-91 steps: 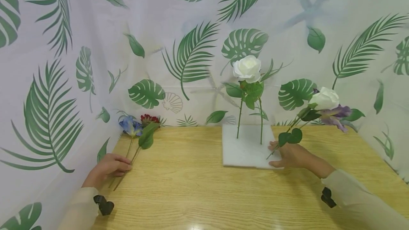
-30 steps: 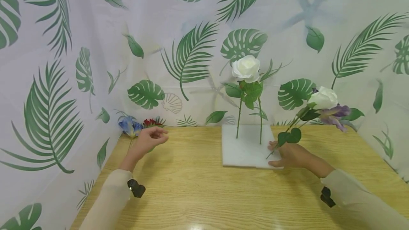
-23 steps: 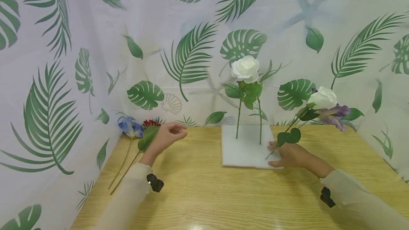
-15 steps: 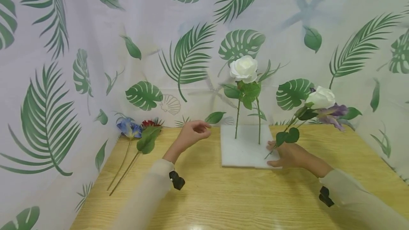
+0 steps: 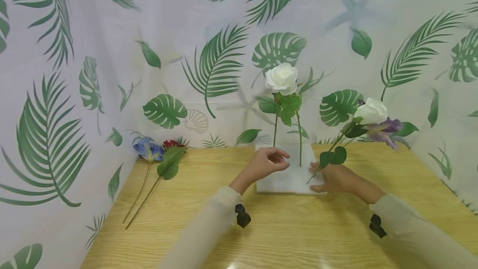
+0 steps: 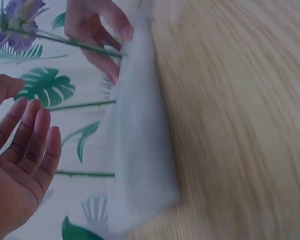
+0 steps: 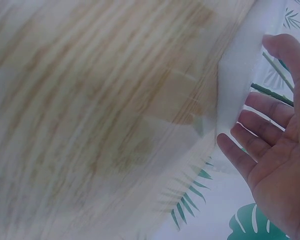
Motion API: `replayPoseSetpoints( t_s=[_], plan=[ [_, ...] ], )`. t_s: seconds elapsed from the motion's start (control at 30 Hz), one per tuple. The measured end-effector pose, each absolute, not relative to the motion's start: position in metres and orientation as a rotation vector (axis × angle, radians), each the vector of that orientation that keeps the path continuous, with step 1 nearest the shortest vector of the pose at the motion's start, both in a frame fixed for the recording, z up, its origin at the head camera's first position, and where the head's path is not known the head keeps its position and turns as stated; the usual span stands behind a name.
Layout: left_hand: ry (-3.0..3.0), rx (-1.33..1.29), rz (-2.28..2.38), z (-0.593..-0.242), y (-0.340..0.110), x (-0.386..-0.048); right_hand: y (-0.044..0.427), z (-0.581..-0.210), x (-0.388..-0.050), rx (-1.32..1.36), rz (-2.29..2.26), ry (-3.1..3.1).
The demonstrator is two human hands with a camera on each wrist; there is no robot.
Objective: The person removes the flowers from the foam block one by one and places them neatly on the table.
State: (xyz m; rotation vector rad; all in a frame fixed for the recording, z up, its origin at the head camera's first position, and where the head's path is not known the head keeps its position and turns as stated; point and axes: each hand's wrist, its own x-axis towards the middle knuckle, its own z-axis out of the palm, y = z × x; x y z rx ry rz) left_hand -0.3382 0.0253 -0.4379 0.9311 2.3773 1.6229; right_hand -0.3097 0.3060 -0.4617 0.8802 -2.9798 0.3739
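Observation:
A white foam board [image 5: 274,184] lies on the table with several flower stems standing in it. One white rose [image 5: 281,79] rises upright; a second white rose [image 5: 371,112] leans right beside a purple flower [image 5: 386,131]. My left hand [image 5: 266,164] hovers over the board's left part, fingers loosely bent, holding nothing; its palm shows in the left wrist view. At the board's right edge, my right hand [image 5: 337,177] rests with spread fingers touching the foam, near the leaning stem. The right wrist view shows the thumb and fingertips at the foam [image 7: 237,85].
On the table's left side lie a blue flower [image 5: 147,149] and a red flower [image 5: 171,144] with a broad green leaf, stems pointing toward me. A leaf-printed white curtain [image 5: 224,123] stands behind and left of the wooden table [image 5: 284,235].
My left hand has left the stems of the blue and red flowers and moved right across the table to above the foam board. The right hand stays at the foam's edge.

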Motion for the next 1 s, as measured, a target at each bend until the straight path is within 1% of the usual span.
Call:
replayPoseSetpoints(
  t_s=[0.23, 0.43, 0.8, 1.0],
  plan=[
    [2.335, 0.983, 1.650, -0.431, 0.068, -0.334, 0.308, -0.462, -0.311, 0.855, 0.432, -2.986],
    [2.315, 1.053, 1.648, -0.428, 0.093, -0.335, 0.309, -0.465, -0.315, 0.938, 0.434, -2.903],
    [2.291, 1.068, 1.626, -0.433, 0.110, -0.338, 0.311, -0.470, -0.317, 1.082, 0.478, -2.716],
    [2.285, 1.022, 1.624, -0.434, 0.114, -0.339, 0.311, -0.469, -0.317, 1.027, 0.473, -2.790]
  ],
)
